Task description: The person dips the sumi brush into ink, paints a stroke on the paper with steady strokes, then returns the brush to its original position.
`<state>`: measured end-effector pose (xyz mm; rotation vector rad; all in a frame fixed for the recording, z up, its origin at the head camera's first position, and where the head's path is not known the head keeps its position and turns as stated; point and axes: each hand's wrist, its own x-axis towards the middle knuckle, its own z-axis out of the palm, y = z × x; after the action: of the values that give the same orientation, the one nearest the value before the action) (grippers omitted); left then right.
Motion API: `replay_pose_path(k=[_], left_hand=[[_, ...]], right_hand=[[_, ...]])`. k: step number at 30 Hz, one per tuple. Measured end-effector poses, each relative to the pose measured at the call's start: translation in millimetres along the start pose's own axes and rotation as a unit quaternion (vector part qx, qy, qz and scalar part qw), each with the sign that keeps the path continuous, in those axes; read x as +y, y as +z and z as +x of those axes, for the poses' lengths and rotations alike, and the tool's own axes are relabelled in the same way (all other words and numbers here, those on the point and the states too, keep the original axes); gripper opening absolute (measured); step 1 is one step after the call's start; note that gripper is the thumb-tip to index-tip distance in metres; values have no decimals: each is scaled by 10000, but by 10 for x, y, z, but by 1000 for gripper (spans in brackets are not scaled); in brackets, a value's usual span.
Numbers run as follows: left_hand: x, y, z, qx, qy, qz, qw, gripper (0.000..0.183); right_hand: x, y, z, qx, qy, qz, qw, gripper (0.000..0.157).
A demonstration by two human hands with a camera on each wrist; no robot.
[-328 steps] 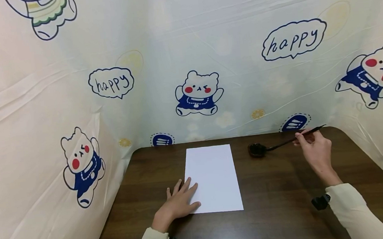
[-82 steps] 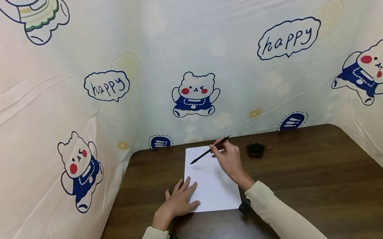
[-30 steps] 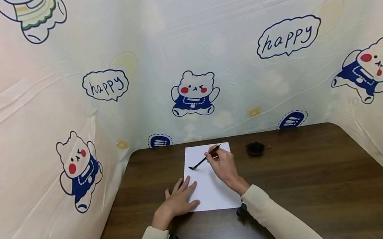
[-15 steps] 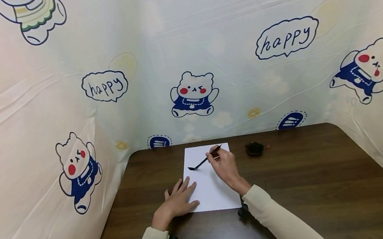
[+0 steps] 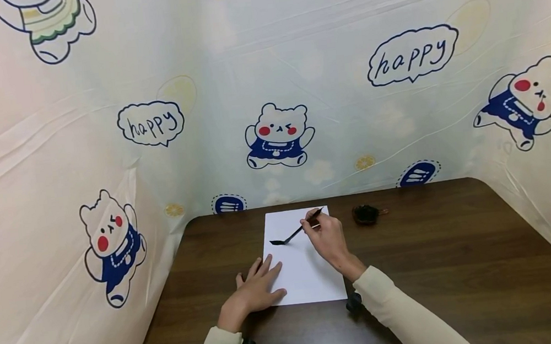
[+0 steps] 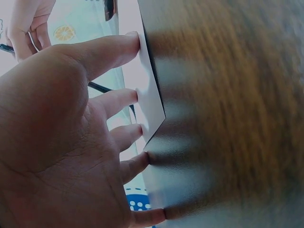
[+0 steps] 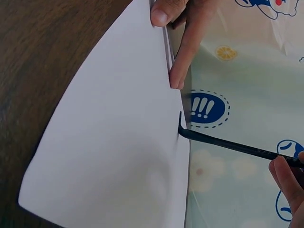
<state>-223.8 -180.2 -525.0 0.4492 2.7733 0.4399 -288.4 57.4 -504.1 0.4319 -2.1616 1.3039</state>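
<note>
A sheet of white paper (image 5: 308, 277) lies on the dark wooden table. My right hand (image 5: 329, 239) pinches a black ink brush (image 5: 295, 234) by its handle, over the upper half of the sheet. In the right wrist view the bent tip of the ink brush (image 7: 209, 139) touches the paper (image 7: 104, 128), and a short black stroke shows on the sheet at the left in the head view. My left hand (image 5: 254, 293) rests spread on the sheet's left edge. In the left wrist view, some fingertips (image 6: 130, 45) press the paper and others touch the table.
A small dark ink dish (image 5: 365, 215) with a short reddish-brown handle sits right of the sheet. Behind and beside the table (image 5: 438, 256) hangs a pale curtain (image 5: 326, 78) printed with bears.
The brush went from the ink dish to the paper. Over the last second its tip has moved slightly right, leaving a short black stroke. The left hand has stayed on the sheet.
</note>
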Motion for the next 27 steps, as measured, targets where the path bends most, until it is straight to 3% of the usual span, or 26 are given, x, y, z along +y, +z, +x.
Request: replay_pose_path(k=[27], left_hand=[[-8, 0, -33, 7, 84, -166, 9998, 77]], right_hand=[[70, -265, 16, 131, -1, -333, 9994, 8]])
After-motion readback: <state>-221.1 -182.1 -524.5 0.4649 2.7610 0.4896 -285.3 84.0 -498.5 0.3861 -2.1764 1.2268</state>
